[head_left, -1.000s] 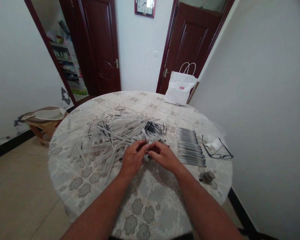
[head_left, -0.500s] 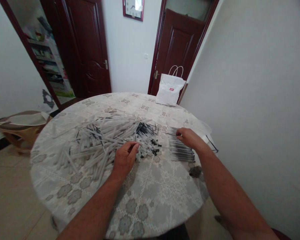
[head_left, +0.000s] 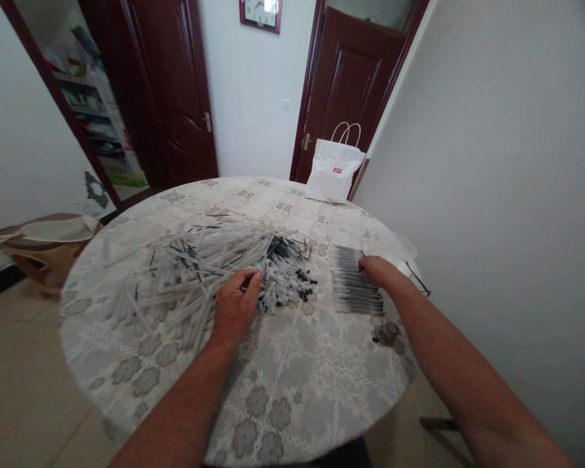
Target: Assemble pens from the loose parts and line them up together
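L hand (head_left: 234,305): at near edge of loose pile (head_left: 175,286); thumb & index close tog., but can't tell if grip is clamped on anything.
R hand (head_left: 377,270): at R edge of neat row (head_left: 353,286), fingertips by the dark ends; grip mostly hidden, can't tell if apart or clamped on a tube.
Row: slim clear tubes w/ dark cores, flat, side by side, on R part of tabletop (head_left: 316,370).
Pile: whitish tubes, jumbled, L & ctr; dark rods (head_left: 283,248) & black tips (head_left: 305,279) on its R side.
Dark lump (head_left: 387,334): nr R rim, too blurred to ID.
Glasses (head_left: 422,283): partly hidden behind R forearm.
Bag (head_left: 332,172): white, upright, far rim.
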Available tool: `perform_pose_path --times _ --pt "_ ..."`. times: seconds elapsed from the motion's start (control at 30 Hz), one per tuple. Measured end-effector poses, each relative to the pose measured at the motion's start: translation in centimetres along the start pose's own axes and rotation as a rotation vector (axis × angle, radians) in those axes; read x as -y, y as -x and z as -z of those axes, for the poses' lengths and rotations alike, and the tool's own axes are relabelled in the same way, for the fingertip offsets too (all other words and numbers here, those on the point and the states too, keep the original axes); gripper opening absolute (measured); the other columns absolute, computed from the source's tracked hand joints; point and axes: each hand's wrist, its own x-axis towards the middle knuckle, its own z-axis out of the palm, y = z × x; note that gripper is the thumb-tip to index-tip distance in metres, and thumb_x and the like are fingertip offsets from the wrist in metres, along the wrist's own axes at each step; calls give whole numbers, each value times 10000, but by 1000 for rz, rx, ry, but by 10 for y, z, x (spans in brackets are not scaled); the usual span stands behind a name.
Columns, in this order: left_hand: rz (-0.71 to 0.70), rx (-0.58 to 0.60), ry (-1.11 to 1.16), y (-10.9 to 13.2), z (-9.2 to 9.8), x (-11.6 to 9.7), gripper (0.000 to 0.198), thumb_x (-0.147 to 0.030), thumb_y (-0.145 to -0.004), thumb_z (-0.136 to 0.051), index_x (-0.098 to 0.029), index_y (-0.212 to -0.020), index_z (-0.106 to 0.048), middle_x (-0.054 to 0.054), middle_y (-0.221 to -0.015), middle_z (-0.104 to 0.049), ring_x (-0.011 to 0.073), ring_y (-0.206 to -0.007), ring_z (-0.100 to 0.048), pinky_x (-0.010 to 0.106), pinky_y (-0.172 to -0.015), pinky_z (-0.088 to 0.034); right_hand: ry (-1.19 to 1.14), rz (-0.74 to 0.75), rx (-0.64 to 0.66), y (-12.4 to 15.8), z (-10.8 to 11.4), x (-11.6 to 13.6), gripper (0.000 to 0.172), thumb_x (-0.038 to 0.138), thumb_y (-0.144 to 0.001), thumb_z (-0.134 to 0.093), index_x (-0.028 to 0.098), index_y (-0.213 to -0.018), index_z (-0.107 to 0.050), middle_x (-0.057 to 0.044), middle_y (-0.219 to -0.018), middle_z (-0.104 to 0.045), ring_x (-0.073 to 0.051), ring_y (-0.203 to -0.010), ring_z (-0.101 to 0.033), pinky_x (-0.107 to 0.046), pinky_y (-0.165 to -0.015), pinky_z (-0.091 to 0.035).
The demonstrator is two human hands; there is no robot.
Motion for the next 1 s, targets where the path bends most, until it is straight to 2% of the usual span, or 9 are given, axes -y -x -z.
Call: perform_pose_path --times 0.17,0.27,0.37,0.5,0.6,0.7,0.8,1.0 --pt "38 -37 19 0 0 3 333 -492 -913 -572 -203 -968 -728 37 -805 -735 200 -747 -687 281 -677 -512 0 -19 -18 5 5 10 385 67 -861 -538 181 -1149 -766 -164 -1186 -734 -236 -1063 -687 -289 -888 -454" --pt "75 -52 40 -1 1 2 327 -486 -913 -571 -199 -957 -722 26 -786 -725 184 -697 -675 274 -663 -506 -20 5 -59 10 14 33 360 129 -919 -510 189 -1183 -747 -159 -1217 -720 -238 -1095 -670 -298 -920 -446" --pt "113 -71 85 -2 1 2 327 -486 -918 -559 -197 -956 -707 16 -768 -713 172 -653 -660 268 -638 -497 -87 142 -118 18 24 75 310 225 -971 -494 190 -1153 -743 -131 -1188 -728 -232 -1106 -658 -282 -934 -435" --pt "156 -91 208 -5 -1 6 317 -468 -916 -552 -186 -979 -680 20 -813 -718 158 -626 -644 261 -603 -491 -195 320 -199 26 31 144 269 268 -992 -503 192 -1123 -725 -107 -1128 -734 -216 -1065 -663 -267 -913 -435" --pt "199 -119 279 -6 -1 9 310 -460 -906 -564 -184 -1003 -669 11 -797 -706 143 -596 -629 252 -578 -483 -244 363 -225 28 31 186 259 269 -994 -515 201 -1166 -695 -106 -1164 -718 -212 -1090 -651 -268 -923 -435" --pt "215 -159 316 -7 2 8 310 -462 -897 -576 -182 -998 -664 2 -767 -691 127 -564 -603 239 -552 -472 -281 337 -284 27 32 212 277 323 -1006 -515 203 -1212 -658 -112 -1170 -706 -220 -1098 -648 -283 -929 -443" --pt "206 -207 354 -8 4 6 305 -463 -896 -575 -186 -994 -658 -11 -741 -668 109 -540 -574 217 -522 -454 -273 247 -334 24 34 228 296 387 -1010 -509 199 -1199 -640 -119 -1129 -706 -236 -1057 -664 -308 -896 -467" --pt "177 -295 393 -9 15 -2 307 -461 -898 -575 -181 -996 -653 -14 -731 -650 91 -521 -545 198 -490 -433 -187 117 -305 16 32 246 280 404 -993 -517 193 -1120 -650 -134 -1104 -709 -258 -997 -695 -318 -823 -501"
